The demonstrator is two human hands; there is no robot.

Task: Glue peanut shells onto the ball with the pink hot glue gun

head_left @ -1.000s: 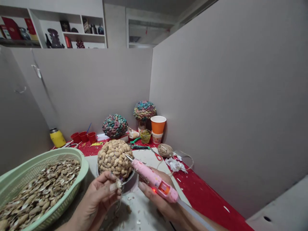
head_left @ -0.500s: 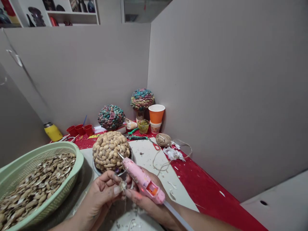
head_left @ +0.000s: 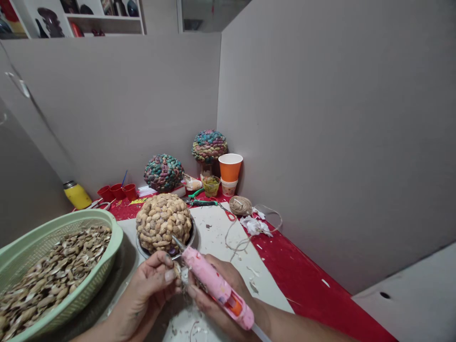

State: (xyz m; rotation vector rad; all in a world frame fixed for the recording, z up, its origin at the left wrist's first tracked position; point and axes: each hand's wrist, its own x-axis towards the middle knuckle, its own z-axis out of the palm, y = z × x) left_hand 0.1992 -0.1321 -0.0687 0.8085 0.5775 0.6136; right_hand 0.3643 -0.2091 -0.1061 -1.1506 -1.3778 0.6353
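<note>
Between the thumb and fingertips of my left hand [head_left: 146, 285] is a small piece of peanut shell [head_left: 177, 270]. My right hand [head_left: 237, 280] is wrapped round a pink glue gun [head_left: 208, 278], its nozzle tilted up and away from me; a pale glue stick [head_left: 261, 334] comes out of its rear. Wispy glue strands and bits hang between the two hands, partly hidden. Just beyond the nozzle, a ball covered in peanut shells [head_left: 164, 221] rests in a metal bowl [head_left: 193, 237], with a purple patch showing low on its front.
At the left stands a green basket [head_left: 116, 237] of peanut shells. Behind are coloured shell balls [head_left: 164, 172], red cups [head_left: 117, 191], a yellow jar [head_left: 77, 194], an orange cup [head_left: 230, 167], pliers [head_left: 203, 203] and twine [head_left: 240, 205]. Grey panels [head_left: 320, 118] enclose the back and right.
The glue gun has tipped and come slightly lower and nearer to me. My hands have drawn a little apart, and the shell piece in my left fingers shows more clearly.
</note>
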